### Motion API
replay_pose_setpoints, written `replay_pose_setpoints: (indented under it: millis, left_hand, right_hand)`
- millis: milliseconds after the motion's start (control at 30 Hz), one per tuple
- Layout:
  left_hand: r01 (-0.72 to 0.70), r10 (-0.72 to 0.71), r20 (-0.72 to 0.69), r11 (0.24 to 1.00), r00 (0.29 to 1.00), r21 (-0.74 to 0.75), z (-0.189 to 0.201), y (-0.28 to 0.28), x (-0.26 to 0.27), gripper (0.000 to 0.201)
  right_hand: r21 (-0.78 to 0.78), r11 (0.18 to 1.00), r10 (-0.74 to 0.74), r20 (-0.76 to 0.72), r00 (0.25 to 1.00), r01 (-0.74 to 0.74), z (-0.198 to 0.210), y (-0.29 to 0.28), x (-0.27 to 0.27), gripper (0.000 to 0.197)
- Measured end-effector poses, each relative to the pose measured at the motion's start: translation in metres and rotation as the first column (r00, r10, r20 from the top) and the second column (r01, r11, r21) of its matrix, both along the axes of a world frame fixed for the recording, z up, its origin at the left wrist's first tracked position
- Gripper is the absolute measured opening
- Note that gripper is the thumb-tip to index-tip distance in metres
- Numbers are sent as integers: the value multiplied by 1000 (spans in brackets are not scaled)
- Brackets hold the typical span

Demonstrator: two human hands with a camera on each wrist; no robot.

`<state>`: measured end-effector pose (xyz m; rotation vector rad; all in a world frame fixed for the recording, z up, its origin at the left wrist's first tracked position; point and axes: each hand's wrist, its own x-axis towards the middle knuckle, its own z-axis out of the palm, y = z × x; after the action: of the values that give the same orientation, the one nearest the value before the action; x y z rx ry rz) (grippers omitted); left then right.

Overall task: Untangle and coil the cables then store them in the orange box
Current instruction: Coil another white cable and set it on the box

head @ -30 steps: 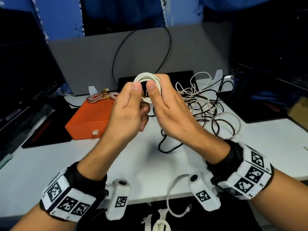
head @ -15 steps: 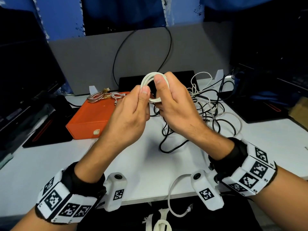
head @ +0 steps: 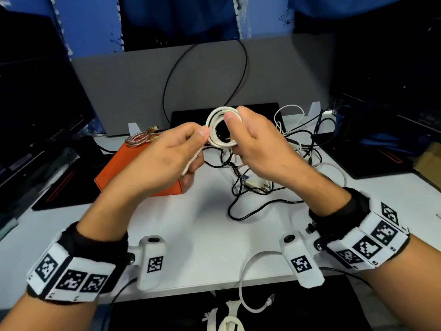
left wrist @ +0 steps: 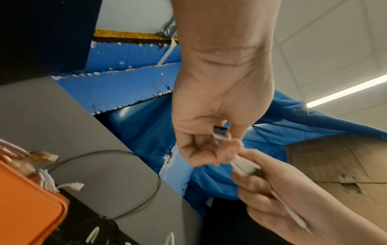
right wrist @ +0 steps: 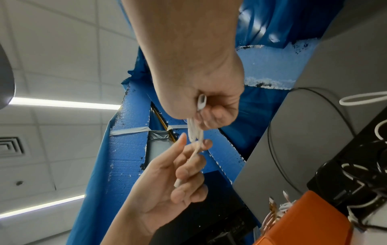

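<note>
White cable coil [head: 220,127]: held in the air above the table's [head: 202,235] middle. Left hand [head: 164,161] pinches the coil's left side, its loose tail [head: 191,163] running down through the curled fingers. Right hand [head: 257,149] grips the coil's right side, thumb on top. Tangled cables [head: 274,168], black and white: on the table beyond the hands. Orange box [head: 119,170]: toward the table's far left; coiled copper-coloured cable [head: 140,138] at its far end.

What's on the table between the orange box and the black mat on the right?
In the head view, the tangle of cables lies between the orange box and the black mat, resting on the white table.
</note>
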<state>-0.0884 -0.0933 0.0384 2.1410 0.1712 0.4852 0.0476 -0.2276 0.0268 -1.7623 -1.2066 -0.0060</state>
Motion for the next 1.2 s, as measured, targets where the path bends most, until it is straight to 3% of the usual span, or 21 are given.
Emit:
replay_pose_setpoints:
  millis: [133, 233, 367, 500, 633, 733, 867, 967, 1100, 1200]
  left_hand:
    - [38, -45, -72, 995, 996, -97, 5, 25, -8, 18]
    - [96, -122, -110, 972, 986, -216, 2, 28, -8, 30]
    - [105, -144, -151, 965, 978, -239, 0, 22, -4, 24]
    - [64, -47, 54, 923, 997, -378, 5, 26, -4, 11]
    - [159, -25, 258, 844, 966, -512, 4, 12, 0, 8]
    - [105, 50, 326, 891, 944, -442, 3, 0, 4, 9]
    - [-62, 118, 404, 987, 907, -150, -1, -4, 5, 11]
    - [-95, 117, 470, 993, 875, -71, -3, -8, 5, 12]
    - [-99, 127, 573, 992, 810, -81, -2, -15, 3, 11]
    - [-122, 74, 555, 991, 828, 50, -1, -13, 2, 10]
  right_hand:
    - [-122, 990, -65, 58, 996, 72, 4, -7, 2, 41]
    - [-100, 995, -9, 50, 999, 15, 6, -7, 3, 41]
    - [-65, 995, 74, -3, 997, -74, 8, -7, 3, 37]
    - [-97, 992, 81, 10, 997, -79, 12, -12, 8, 44]
    - [-190, 981, 7, 202, 979, 33, 10, -12, -2, 41]
    - [-172, 983, -22, 210, 977, 59, 8, -10, -8, 40]
    - [-92, 996, 8, 89, 996, 0, 8, -8, -7, 42]
    - [-72, 997, 32, 66, 997, -28, 7, -7, -11, 40]
    - [-121, 990, 88, 109, 990, -74, 7, -6, -25, 34]
    - [-77, 990, 122, 71, 990, -116, 7, -6, -23, 35]
